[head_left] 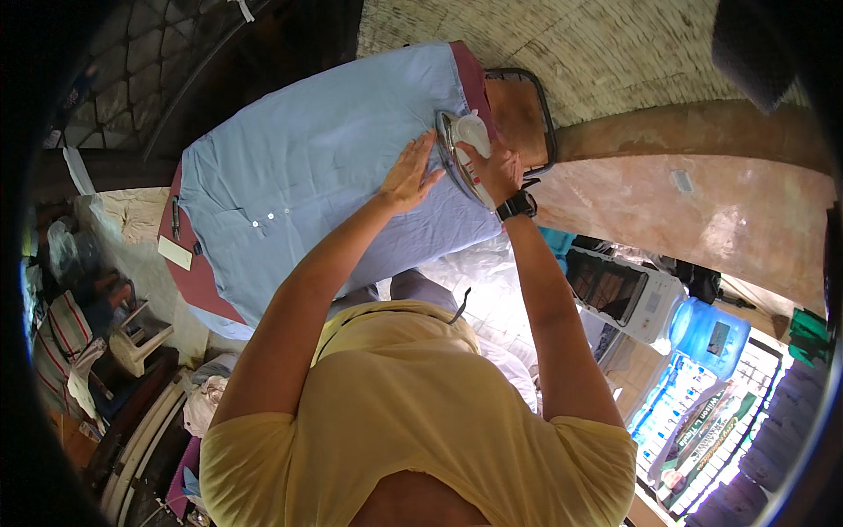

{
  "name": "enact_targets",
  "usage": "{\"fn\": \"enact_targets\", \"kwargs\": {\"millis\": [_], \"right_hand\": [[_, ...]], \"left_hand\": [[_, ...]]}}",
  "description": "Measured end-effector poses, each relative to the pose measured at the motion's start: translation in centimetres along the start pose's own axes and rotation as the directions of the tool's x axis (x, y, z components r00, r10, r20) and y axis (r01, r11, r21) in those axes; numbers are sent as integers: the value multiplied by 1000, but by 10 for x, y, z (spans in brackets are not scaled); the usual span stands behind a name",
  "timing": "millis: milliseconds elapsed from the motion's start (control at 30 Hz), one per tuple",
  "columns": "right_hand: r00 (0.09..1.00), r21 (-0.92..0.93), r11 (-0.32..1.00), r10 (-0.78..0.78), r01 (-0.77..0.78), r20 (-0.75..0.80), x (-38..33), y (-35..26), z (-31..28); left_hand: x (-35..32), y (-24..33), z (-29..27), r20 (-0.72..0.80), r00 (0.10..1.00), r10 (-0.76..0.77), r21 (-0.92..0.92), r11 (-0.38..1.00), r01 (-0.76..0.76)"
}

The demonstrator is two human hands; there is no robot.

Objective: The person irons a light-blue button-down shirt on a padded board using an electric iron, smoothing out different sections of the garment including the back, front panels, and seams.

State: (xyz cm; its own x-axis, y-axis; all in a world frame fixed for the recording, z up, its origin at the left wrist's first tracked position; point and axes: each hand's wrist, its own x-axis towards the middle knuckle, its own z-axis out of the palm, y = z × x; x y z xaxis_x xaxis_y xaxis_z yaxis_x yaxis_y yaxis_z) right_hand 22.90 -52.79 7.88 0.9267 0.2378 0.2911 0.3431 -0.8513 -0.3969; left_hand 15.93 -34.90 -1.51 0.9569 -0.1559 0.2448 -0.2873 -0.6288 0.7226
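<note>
A light blue buttoned shirt (307, 158) lies spread across a maroon-covered ironing board (206, 290), seemingly draped so that a broad stretch faces up flat. Near the board's right end, the person's right hand (498, 169) is closed around a white-and-silver clothes iron (472, 132) over the shirt, its fingers partly hidden from me, probably for steering. Just beside it, the left hand (408, 178) appears to rest palm down, fingers extended and grasping nothing, likely keeping the cloth taut.
</note>
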Motion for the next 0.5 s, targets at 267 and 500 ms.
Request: {"fn": "enact_targets", "kwargs": {"millis": [267, 500], "right_hand": [[986, -94, 990, 113, -102, 120, 13, 1, 0], [983, 33, 987, 156, -160, 93, 13, -10, -6]], "left_hand": [[-4, -8, -43, -351, 925, -147, 18, 986, 164], [-19, -7, -59, -167, 986, -5, 236, 971, 45]]}}
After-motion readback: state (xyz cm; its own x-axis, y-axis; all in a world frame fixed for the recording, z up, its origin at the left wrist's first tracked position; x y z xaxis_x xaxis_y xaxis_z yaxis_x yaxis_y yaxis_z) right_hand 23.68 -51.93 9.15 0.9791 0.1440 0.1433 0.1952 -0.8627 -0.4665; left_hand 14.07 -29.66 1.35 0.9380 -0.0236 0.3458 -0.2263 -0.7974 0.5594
